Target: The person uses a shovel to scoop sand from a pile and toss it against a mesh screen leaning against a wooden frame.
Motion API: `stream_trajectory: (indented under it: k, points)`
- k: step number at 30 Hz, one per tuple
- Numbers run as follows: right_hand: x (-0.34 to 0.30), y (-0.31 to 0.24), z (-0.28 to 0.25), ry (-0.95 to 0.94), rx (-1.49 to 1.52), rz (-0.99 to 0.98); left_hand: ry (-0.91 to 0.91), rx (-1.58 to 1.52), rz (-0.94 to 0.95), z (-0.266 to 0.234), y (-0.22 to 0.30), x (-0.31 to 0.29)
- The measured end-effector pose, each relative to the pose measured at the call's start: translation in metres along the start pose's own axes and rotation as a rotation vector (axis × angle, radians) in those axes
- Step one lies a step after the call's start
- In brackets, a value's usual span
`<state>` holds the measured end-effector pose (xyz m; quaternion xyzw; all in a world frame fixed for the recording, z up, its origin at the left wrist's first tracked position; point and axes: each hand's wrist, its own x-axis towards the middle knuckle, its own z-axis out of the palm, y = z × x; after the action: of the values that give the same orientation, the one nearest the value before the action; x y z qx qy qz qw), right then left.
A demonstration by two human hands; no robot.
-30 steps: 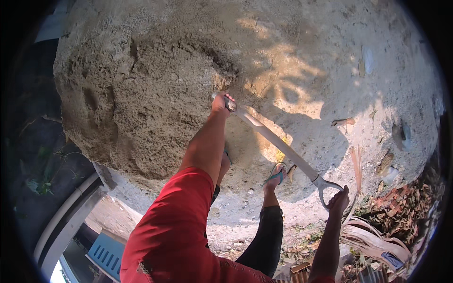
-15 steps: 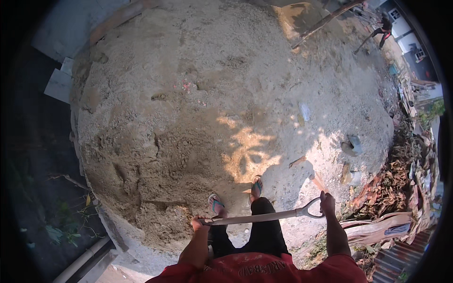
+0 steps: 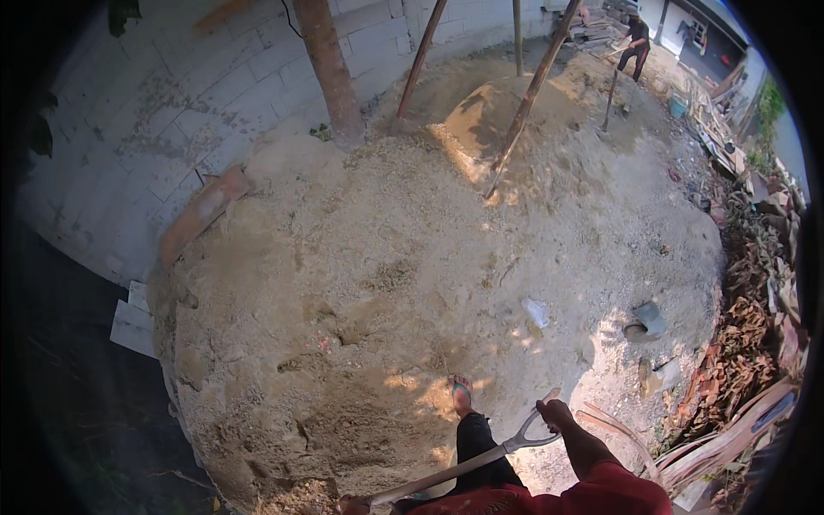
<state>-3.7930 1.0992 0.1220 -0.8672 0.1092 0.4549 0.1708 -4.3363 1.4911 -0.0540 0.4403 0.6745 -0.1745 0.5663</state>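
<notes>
A shovel (image 3: 468, 466) with a pale shaft and a grey D-shaped grip slants across the front of my body. My right hand (image 3: 557, 415) is closed round the end of the D-grip, on the right. Low at the bottom edge, my left hand (image 3: 353, 505) is wrapped round the shaft, partly cut off by the picture's rim. The blade cannot be made out. Loose, crumbly brown soil (image 3: 343, 446) lies just beyond my left hand. My sandalled foot (image 3: 461, 393) stands on the ground ahead of the shaft.
Wooden poles (image 3: 528, 112) stand in the ground by a sand heap (image 3: 481, 120), before a block wall (image 3: 163, 137). Another person (image 3: 636, 47) works far right. A plastic scrap (image 3: 536, 312), a grey container (image 3: 650, 319) and dry leaves (image 3: 730, 343) lie to the right.
My view has tilted up, bringing the wall and poles into sight. The shovel and my hands sit lower, the shaft now slanting down to the left. One foot is ahead of the other.
</notes>
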Motion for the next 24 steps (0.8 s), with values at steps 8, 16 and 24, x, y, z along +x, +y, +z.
stream_trajectory:
  k: [8,16,24]
  points:
    - [0.005,0.071,0.04,-0.154,1.138,0.303,0.154,-0.418,0.374,0.144,0.595,-0.047]
    - [0.047,-0.202,-0.06,-0.605,1.044,-0.298,0.219,-0.137,1.156,0.329,1.016,-0.416]
    - [0.029,-0.198,-0.039,-0.616,0.901,-0.342,-0.094,-0.083,1.507,0.209,0.95,-0.45]
